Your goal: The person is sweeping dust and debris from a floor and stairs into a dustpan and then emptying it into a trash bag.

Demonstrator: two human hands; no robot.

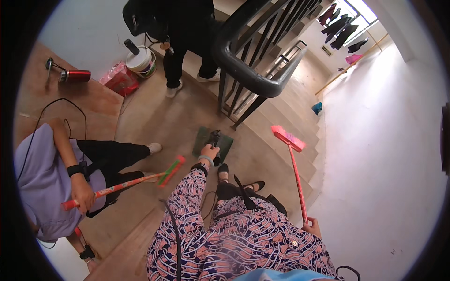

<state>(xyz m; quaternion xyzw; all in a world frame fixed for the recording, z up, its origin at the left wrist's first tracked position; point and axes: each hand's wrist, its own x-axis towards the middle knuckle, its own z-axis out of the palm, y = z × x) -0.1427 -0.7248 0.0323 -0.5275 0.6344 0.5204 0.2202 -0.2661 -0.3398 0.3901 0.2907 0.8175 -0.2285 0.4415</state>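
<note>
My left hand (210, 151) grips the dark upright handle of a green dustpan (226, 145), seen from above near my feet on the landing. Dark material shows at the handle's top; whether it is part of the pan or something else I cannot tell. At the right, my right hand (312, 226) is closed around the end of the red handle of a broom (297, 179). That broom's pink bristled head (288, 138) is held out over the stairs, apart from the dustpan.
A person at left (63, 175) holds a broom with green and red bristles (171, 171). Another person in black (190, 31) stands by the black stair railing (253, 80). A white bucket (141, 59), a red plastic package (121, 80) and a red flask (78, 76) lie beyond. Steps (281, 140) descend at right.
</note>
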